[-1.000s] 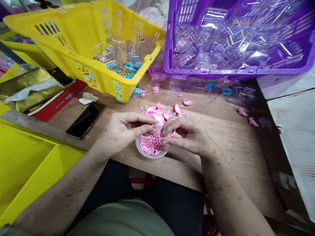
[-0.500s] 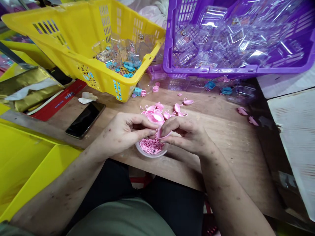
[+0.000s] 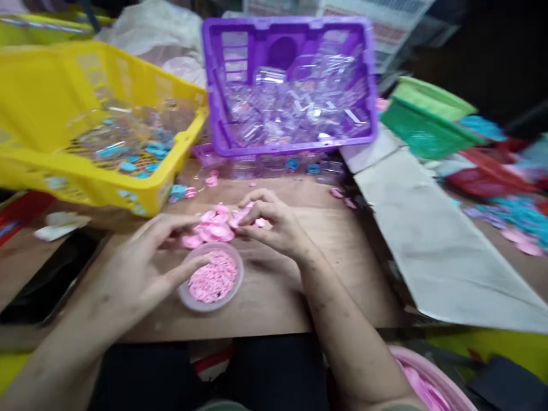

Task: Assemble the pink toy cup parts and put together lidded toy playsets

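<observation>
My left hand (image 3: 143,274) is open, thumb stretched over the rim of a clear round bowl (image 3: 184,294) and fingers at the left side of a pile of pink oval plastic pieces (image 3: 214,227). Small pink stick-like bits (image 3: 216,277) fill the bowl. Beyond the bowl, my right hand (image 3: 274,225) has thumb and fingers closed around a pink oval plastic piece (image 3: 241,214) at the pile's right side. Motion blur softens the fingertips and the pieces.
A yellow basket (image 3: 180,151) and a purple basket (image 3: 291,149) hold clear plastic cases. At left lies a black phone (image 3: 47,279). A cardboard sheet (image 3: 440,240) borders the table at right, with green basins (image 3: 428,128) beyond. A pink tub (image 3: 428,377) stands at lower right.
The view has swung right. My hands have come apart from above the bowl; the left has opened, and the right has moved to the pile's right side. The bowl is now more exposed.
</observation>
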The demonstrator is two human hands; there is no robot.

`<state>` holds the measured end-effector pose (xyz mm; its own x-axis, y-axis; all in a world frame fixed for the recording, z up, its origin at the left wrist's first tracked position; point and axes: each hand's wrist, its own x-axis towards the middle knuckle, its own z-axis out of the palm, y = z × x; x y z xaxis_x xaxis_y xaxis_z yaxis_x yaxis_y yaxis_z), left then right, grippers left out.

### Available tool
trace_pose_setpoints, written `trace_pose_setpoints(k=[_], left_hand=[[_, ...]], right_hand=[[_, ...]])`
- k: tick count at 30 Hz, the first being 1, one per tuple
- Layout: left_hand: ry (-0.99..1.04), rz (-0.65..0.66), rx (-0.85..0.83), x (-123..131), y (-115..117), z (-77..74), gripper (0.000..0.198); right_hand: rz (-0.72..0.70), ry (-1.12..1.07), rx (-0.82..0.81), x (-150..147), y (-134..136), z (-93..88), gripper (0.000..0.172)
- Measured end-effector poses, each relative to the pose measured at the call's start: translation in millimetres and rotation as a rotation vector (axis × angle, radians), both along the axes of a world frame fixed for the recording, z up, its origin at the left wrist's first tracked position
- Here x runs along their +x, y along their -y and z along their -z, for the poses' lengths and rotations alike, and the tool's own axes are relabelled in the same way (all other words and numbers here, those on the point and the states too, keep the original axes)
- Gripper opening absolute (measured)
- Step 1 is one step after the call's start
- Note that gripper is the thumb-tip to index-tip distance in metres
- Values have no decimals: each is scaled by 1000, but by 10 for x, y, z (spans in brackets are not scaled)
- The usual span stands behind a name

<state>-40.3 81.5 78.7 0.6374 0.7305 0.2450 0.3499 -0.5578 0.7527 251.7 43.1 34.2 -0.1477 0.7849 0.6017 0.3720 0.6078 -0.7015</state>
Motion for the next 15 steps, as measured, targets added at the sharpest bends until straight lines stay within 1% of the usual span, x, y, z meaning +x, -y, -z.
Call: trace_pose_setpoints(k=[1, 2, 3, 4, 6, 7, 8, 9, 11, 12, 13, 14, 15], left_hand=[[-74, 14, 93, -42, 1, 33, 33], [-123, 50, 180, -74, 1, 74, 24], [-174, 78, 251, -93, 2, 121, 24], [-215, 107, 315, -99, 4, 169, 26], [-275, 125, 416, -82, 5, 249, 29], [-289, 129, 454, -65, -1, 275, 29], [-290, 140, 483, -50, -17, 290, 29], [-283, 172, 506, -37, -43, 296, 27], [-281, 271, 527, -29, -116, 291, 22], [-293, 323, 529, -32, -155, 287, 19], [-305, 367, 534, -39, -191, 285, 18], [-315, 397, 543, -47, -220, 285, 17], [-321, 412, 555, -54, -240, 287, 18]], right_hand=[[84, 43, -38, 52, -26, 36, 11], [151, 90, -85, 103, -56, 79, 10], [199, 142, -136, 157, -87, 122, 9], [230, 191, -180, 217, -114, 160, 14], [303, 253, -235, 369, -138, 192, 35], [381, 268, -243, 468, -130, 183, 42], [515, 275, -255, 582, -107, 161, 43], [711, 272, -287, 709, -74, 133, 37], [1150, 237, -412, 978, 11, 88, 24], [1314, 205, -492, 1103, 57, 83, 22], [1421, 169, -564, 1211, 101, 89, 22], [1469, 138, -614, 1298, 143, 103, 24], [1479, 117, -636, 1363, 179, 117, 27]])
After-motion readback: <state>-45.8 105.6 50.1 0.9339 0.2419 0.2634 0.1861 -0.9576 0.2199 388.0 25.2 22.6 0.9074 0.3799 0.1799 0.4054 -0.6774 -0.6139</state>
